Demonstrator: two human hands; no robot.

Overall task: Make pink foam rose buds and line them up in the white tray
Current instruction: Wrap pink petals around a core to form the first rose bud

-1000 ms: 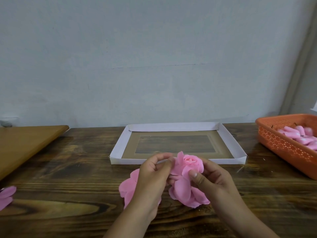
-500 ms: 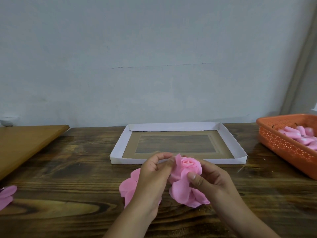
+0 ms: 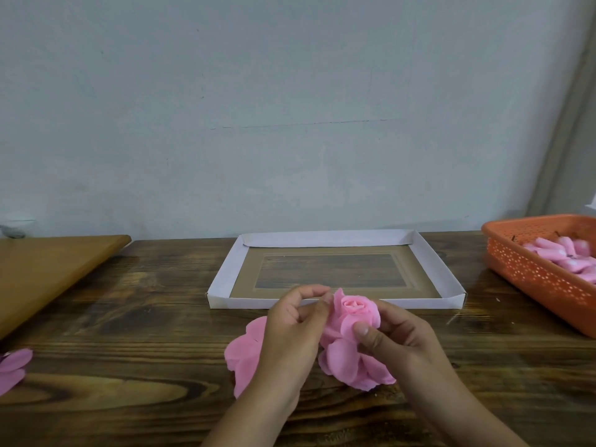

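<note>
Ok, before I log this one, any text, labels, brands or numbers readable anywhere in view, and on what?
None: no readable text in the head view.
white tray: plain walls, no print.
orange basket: only a punched hole pattern, no label.
rose bud, held by left hand and right hand: unmarked pink foam.

Rose (image 3: 353, 312): the upright petal at its left edge sits lower and closer against the bud than 1 s ago; the bud's rolled centre faces the camera more squarely.
Right hand (image 3: 396, 337): the thumb has slid from the lower right petal toward the middle of the bud's front and presses a petal flat there.
Left hand (image 3: 292, 330): fingertips have shifted slightly, pinching the left petal edge nearer the bud.
</note>
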